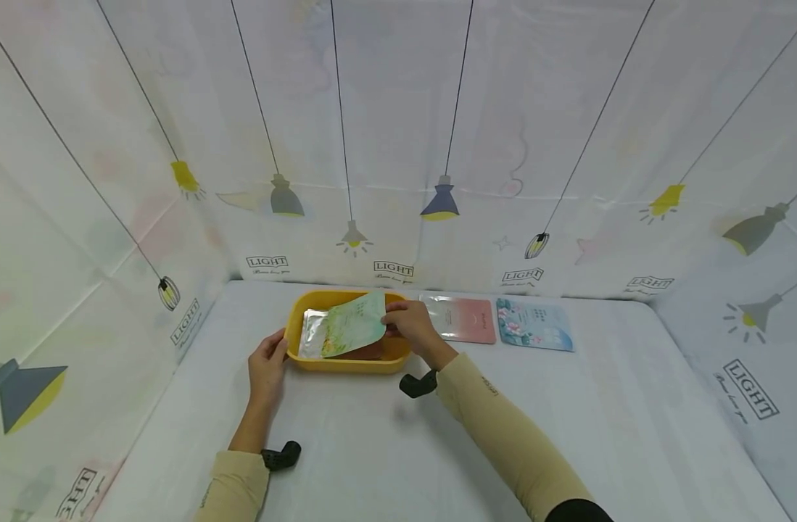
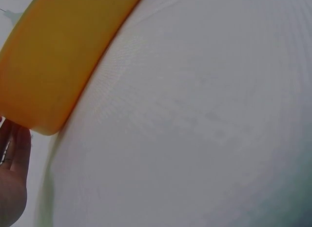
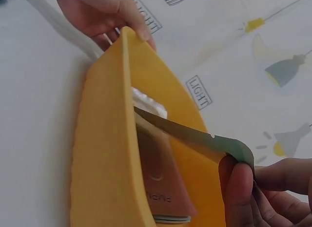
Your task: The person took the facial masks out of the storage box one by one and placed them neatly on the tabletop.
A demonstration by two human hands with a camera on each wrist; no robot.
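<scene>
Slanting from right hand (image 1: 411,324), green packet (image 1: 355,324), apparently curled

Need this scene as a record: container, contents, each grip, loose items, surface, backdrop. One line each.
container: yellow tray
contents: silver packet at left; brownish-pink packet partly under the green one
left grip: touches the tray's left end
right grip: pinches the right edge of the green packet, which is tilted over the tray
loose items: pink-and-silver packet, then blue floral packet, lying right of the tray
surface: white table
backdrop: pale sheet printed with hanging lamps and "LIGHT" labels
</scene>
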